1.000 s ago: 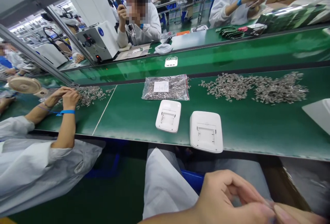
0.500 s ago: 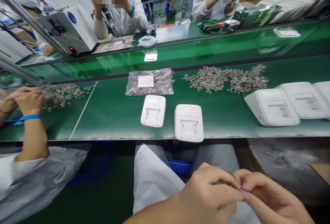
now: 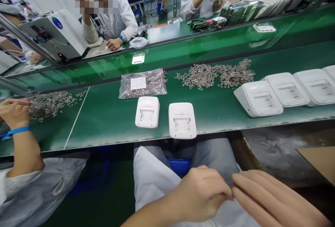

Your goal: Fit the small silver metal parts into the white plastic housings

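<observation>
My left hand is closed in a pinch above my lap, thumb and fingertips pressed together. Against its fingertips, the tips of my right hand meet, with its fingers straight and held side by side. Whatever lies between the fingertips is too small or hidden to make out. Beyond my hands, at the bench's front edge, lie two white plastic housings, the nearer one and one to its left, recessed sides up. Behind them are a clear bag of small metal parts and a loose pile of metal clips.
More white housings stand in a row at right. A co-worker's hand is at another metal pile on the left. Across the green bench, people sit near a machine and stacked boards.
My right fingers have straightened and lie flatter beside my left fingertips. The view has shifted, so bench items appear further left. Across the bench, a person's hand has come down to the table.
</observation>
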Motion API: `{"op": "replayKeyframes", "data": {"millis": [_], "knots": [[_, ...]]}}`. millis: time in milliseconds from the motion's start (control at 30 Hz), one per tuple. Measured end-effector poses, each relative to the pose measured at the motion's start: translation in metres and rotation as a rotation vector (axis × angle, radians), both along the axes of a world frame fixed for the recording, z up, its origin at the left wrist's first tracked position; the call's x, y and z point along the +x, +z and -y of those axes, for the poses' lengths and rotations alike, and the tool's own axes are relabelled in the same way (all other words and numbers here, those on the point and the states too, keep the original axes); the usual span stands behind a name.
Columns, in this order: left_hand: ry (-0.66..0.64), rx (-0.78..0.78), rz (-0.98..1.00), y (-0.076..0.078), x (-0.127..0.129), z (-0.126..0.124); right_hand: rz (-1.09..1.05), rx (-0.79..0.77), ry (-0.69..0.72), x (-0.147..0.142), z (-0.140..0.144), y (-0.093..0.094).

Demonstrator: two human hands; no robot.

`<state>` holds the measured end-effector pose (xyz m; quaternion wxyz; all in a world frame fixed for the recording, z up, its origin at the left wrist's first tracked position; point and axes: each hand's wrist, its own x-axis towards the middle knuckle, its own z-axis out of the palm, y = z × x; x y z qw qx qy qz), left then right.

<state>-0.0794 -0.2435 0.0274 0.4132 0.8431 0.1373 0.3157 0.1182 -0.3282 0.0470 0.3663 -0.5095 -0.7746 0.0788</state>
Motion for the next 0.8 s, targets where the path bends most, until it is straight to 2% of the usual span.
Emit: {"op": "replayKeyframes", "data": {"millis": [67, 133, 200, 300, 333, 400, 500, 667, 800], "knots": [[0.002, -0.077, 0.049, -0.001, 0.001, -0.001, 0.076, 0.073, 0.030, -0.001, 0.005, -0.001], [0.073, -0.025, 0.068, -0.001, 0.004, -0.001, 0.117, 0.090, 0.021, -0.003, 0.006, -0.005], [0.172, 0.187, 0.061, 0.001, 0.007, -0.002, 0.122, 0.040, -0.056, -0.005, 0.003, -0.007], [0.299, 0.606, 0.095, 0.005, 0.011, -0.002, 0.028, -0.134, -0.134, -0.010, -0.007, -0.005], [0.319, 0.705, 0.110, 0.007, 0.012, -0.002, -0.019, -0.172, -0.129, -0.013, -0.010, -0.003], [0.332, 0.810, 0.102, 0.011, 0.013, 0.000, -0.100, -0.172, -0.103, -0.017, -0.014, 0.002], [0.337, 0.884, 0.095, 0.017, 0.014, -0.001, -0.203, -0.137, -0.096, -0.021, -0.017, 0.011], [0.390, 0.962, 0.211, 0.021, 0.020, -0.007, -0.418, -0.321, -0.113, -0.021, -0.022, 0.022], [0.372, 0.933, 0.194, 0.027, 0.019, -0.007, -0.452, -0.105, -0.205, -0.022, -0.025, 0.025]]}}
